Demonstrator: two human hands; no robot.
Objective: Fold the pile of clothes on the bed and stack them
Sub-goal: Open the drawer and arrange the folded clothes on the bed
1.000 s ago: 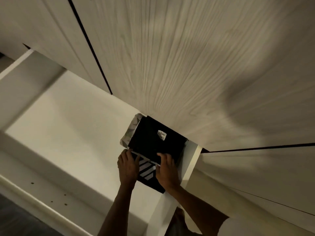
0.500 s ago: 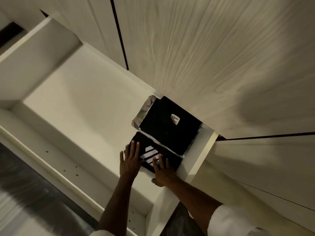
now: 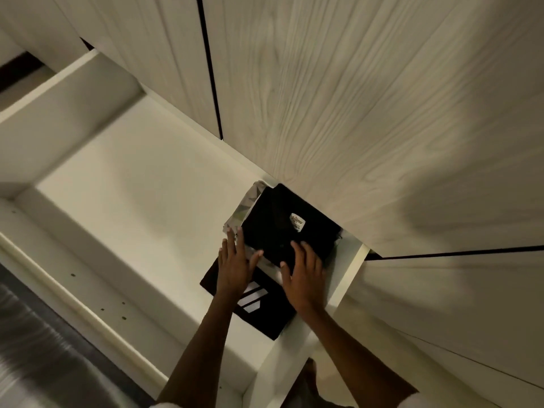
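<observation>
A folded black garment with a small white label (image 3: 290, 231) lies on top of a stack in the right corner of a white wardrobe shelf (image 3: 141, 201). A pale patterned garment (image 3: 248, 201) shows under it at the left. A second folded black garment with white stripes (image 3: 259, 307) lies in front of the stack. My left hand (image 3: 234, 265) lies flat with straight fingers against the stack's left front corner. My right hand (image 3: 303, 275) presses flat on the labelled garment's front edge.
The shelf runs left from the stack. A white upright panel (image 3: 338, 287) borders the stack on the right. Pale wood-grain wardrobe doors (image 3: 353, 113) hang above. A grey striped surface (image 3: 32, 348) lies at the lower left.
Both hands have moved forward from the striped garment onto the front edge of the stack. The striped garment now lies uncovered below my hands. The camera has shifted.
</observation>
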